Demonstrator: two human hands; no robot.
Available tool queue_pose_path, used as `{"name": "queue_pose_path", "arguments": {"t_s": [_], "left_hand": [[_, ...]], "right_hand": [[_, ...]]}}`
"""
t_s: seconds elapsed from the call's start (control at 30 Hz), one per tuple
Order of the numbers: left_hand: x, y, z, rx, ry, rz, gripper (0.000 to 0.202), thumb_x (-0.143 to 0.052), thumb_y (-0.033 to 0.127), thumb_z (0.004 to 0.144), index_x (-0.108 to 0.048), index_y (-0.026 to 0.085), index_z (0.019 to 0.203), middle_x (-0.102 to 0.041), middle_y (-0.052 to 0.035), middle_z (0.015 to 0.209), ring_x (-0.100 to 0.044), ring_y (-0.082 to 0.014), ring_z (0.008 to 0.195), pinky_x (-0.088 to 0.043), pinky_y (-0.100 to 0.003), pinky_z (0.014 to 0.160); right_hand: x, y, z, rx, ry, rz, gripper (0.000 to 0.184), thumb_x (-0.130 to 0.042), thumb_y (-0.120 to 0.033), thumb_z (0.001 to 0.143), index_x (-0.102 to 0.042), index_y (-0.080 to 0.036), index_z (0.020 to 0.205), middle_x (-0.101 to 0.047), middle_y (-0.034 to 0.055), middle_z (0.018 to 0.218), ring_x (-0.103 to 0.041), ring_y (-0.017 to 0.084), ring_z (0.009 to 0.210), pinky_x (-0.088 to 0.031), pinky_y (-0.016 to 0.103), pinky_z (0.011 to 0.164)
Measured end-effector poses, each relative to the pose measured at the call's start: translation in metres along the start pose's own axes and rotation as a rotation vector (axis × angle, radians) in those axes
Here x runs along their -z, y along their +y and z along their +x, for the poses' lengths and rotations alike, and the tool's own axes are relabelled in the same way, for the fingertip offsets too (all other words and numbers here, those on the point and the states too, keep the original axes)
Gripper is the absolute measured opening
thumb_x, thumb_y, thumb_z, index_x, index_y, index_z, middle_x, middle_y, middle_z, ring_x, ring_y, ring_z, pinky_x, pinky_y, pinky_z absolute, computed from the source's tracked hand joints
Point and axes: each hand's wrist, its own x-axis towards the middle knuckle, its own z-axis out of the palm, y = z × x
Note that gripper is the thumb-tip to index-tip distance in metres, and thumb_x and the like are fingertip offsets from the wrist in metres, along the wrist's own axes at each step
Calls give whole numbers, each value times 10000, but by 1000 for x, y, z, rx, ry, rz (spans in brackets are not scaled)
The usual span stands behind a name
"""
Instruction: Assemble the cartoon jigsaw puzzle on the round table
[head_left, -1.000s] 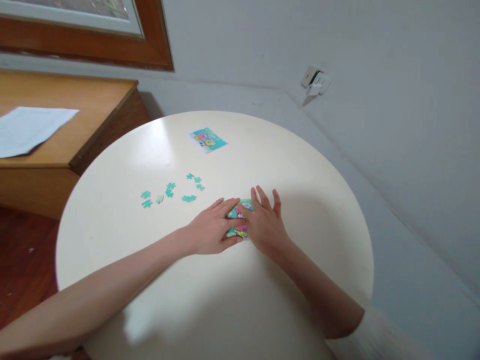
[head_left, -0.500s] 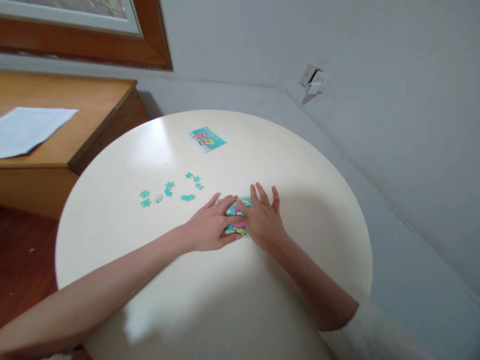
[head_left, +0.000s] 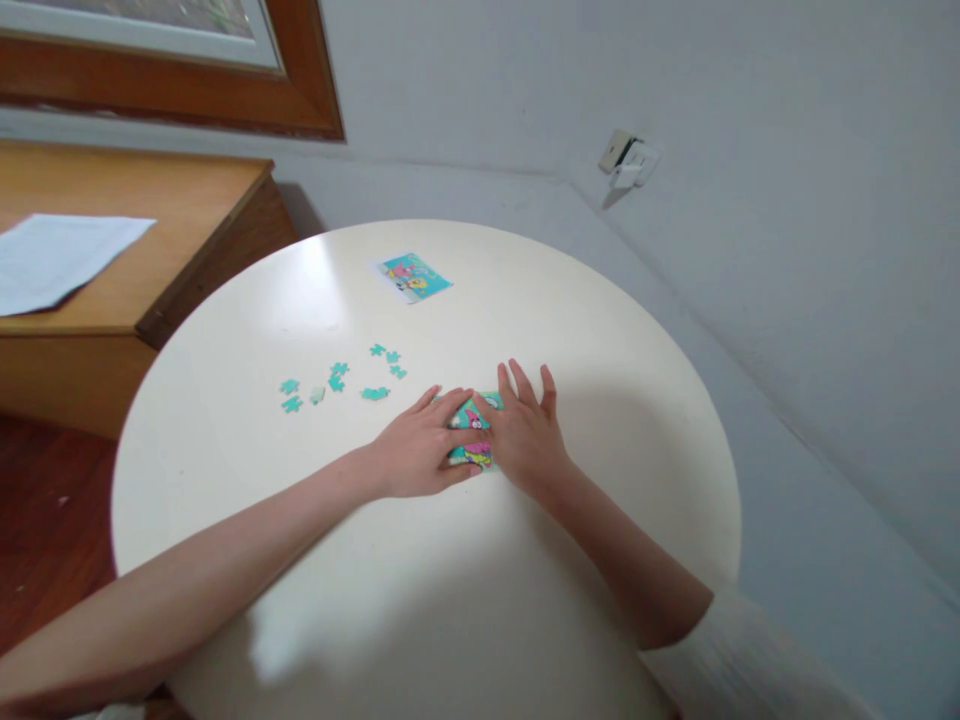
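Observation:
A partly joined jigsaw puzzle (head_left: 475, 453), turquoise with a pink cartoon figure, lies flat on the white table (head_left: 420, 600). My left hand (head_left: 424, 445) rests across its left side, fingers spread and pointing right. From the right, my right hand (head_left: 529, 435) lies over the puzzle's right part with its fingers apart. Both hands hide much of the puzzle, and whether a loose piece lies beneath them cannot be seen. Left of the hands are several loose turquoise puzzle pieces (head_left: 337, 377), one of them pale (head_left: 318, 395).
A small printed picture card (head_left: 416, 278) with cartoon figures lies toward the table's far edge. On the left stands a wooden desk (head_left: 202, 180) with white paper (head_left: 67, 255) on it. The wall behind carries a socket with a plug (head_left: 628, 172).
My right hand's fingers have shifted very slightly up and to the left over the puzzle. My left hand stays almost still, and the loose pieces lie as before.

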Motion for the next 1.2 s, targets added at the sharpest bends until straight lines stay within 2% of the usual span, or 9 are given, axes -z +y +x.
{"name": "queue_pose_path", "arguments": {"t_s": [0.2,0.43,0.63,0.87,0.97,1.1,1.2], "left_hand": [[-3,-2,0,4,10,6,427,-513,446,838,-533,278,1230,-352,-138,1410,-299,-316,1314,-239,-559,1049],[-2,-1,0,-17,8,-13,393,-508,420,846,-570,239,1188,-345,-165,1405,-250,-313,1336,-250,-533,1054],[-4,-2,0,-6,16,-9,422,-517,442,835,-560,249,1208,-357,-161,1395,-274,-320,1319,-255,-545,1043],[-2,-1,1,-27,25,-24,386,-540,406,830,-582,243,1178,-380,-157,1368,-285,-289,1314,-255,-522,1051],[-3,-2,0,-14,12,-25,390,-527,426,834,-576,260,1183,-359,-151,1391,-287,-305,1316,-245,-543,1049],[-5,-3,-1,-5,4,-13,426,-514,447,838,-549,266,1222,-325,-161,1416,-281,-327,1322,-243,-554,1045],[-4,-3,0,-24,7,-12,415,-521,431,837,-566,245,1206,-348,-181,1393,-282,-324,1322,-241,-542,1052]], "right_hand": [[4,9,-14,71,-38,29,369,-428,-170,847,-611,-246,1159,-430,130,1388,-262,285,1332,-48,524,1069],[-3,7,0,35,-21,46,373,-431,-210,856,-584,-252,1193,-376,119,1426,-225,283,1348,-65,529,1065],[5,10,-15,90,-36,35,388,-447,-147,831,-602,-248,1172,-429,121,1390,-264,280,1330,-45,518,1071],[-2,4,5,70,1,25,360,-431,-241,871,-577,-240,1200,-382,133,1419,-229,289,1343,-35,528,1066],[-1,7,-1,100,10,6,367,-450,-208,851,-581,-239,1193,-416,123,1398,-259,281,1329,-17,521,1071],[1,12,-13,126,4,-9,349,-461,-157,829,-624,-233,1128,-455,116,1370,-285,275,1317,-43,511,1077],[0,11,-8,123,8,-2,344,-444,-180,851,-614,-232,1145,-436,125,1383,-269,283,1328,-80,523,1071]]}}
